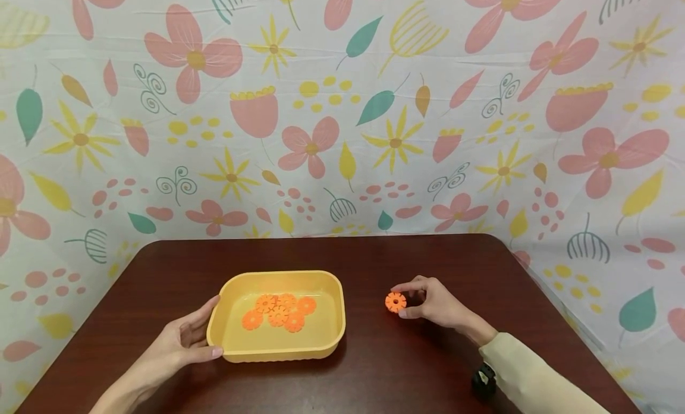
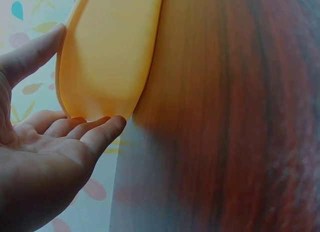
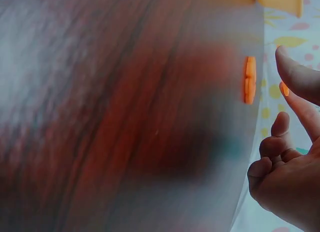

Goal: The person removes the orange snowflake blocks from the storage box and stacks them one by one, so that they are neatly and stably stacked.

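A yellow rectangular tray (image 1: pixel 230 342) stands on the dark table. Several flat orange toothed discs (image 1: pixel 278 316) lie in it, some overlapping. My left hand (image 1: pixel 173 345) holds the tray's left end, thumb at the near corner and fingers along the left wall. To the right of the tray, the thumb and index finger of my right hand (image 1: pixel 439 304) are at opposite edges of a single orange disc (image 1: pixel 396 302). In the right wrist view a disc (image 3: pixel 250 80) lies flat on the table, a little apart from the fingertips. A small orange patch (image 3: pixel 285 89) shows at the index fingertip.
The dark brown table (image 1: pixel 364 259) has rounded far corners. Behind it hangs a white cloth (image 1: pixel 321 194) printed with flowers and leaves. A black watch-like object (image 1: pixel 484 380) is at the right sleeve (image 1: pixel 535 375). Bare tabletop lies between the tray and the right hand.
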The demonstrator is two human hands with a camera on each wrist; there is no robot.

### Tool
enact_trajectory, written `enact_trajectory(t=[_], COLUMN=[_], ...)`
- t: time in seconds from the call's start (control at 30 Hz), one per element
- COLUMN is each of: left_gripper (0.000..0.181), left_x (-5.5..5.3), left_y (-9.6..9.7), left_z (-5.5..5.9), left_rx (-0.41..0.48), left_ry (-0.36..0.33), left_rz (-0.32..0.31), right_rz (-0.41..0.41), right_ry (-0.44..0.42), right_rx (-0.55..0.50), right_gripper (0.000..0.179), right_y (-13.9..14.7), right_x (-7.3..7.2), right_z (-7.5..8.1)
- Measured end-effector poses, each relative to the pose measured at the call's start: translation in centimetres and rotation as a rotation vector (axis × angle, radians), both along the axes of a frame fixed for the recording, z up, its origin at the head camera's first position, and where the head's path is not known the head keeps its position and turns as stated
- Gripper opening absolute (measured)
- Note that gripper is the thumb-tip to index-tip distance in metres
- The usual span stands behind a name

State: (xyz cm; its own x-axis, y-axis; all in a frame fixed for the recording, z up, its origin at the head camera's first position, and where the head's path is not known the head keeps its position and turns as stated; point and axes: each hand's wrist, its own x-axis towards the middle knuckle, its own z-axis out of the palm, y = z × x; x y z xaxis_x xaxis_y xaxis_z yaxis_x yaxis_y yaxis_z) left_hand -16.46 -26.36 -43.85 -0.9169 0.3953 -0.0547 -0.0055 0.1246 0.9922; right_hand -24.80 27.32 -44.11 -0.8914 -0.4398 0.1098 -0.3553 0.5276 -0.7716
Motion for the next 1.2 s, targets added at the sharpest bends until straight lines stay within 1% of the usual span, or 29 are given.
enact_trajectory(t=[0.17, 0.37, 0.73, 1.2], left_gripper=[0.095, 0.095, 0.095, 0.095], left_x=[0.0, 0.0, 0.0, 0.1], left_y=[0.0, 0.0, 0.0, 0.0], left_z=[0.0, 0.0, 0.0, 0.0], left_rx=[0.006, 0.013, 0.002, 0.007], left_ry=[0.008, 0.007, 0.002, 0.001], left_rz=[-0.002, -0.007, 0.005, 0.006], right_rz=[-0.027, -0.029, -0.015, 0.000], right_ry=[0.007, 0.012, -0.007, -0.021], right_rx=[0.019, 0.024, 0.038, 0.063], right_gripper=[0.044, 0.042, 0.043, 0.044], right_y=[0.4, 0.4, 0.2, 0.2], right_x=[-0.3, -0.5, -0.8, -1.3], right_z=[-0.4, -0.4, -0.2, -0.7])
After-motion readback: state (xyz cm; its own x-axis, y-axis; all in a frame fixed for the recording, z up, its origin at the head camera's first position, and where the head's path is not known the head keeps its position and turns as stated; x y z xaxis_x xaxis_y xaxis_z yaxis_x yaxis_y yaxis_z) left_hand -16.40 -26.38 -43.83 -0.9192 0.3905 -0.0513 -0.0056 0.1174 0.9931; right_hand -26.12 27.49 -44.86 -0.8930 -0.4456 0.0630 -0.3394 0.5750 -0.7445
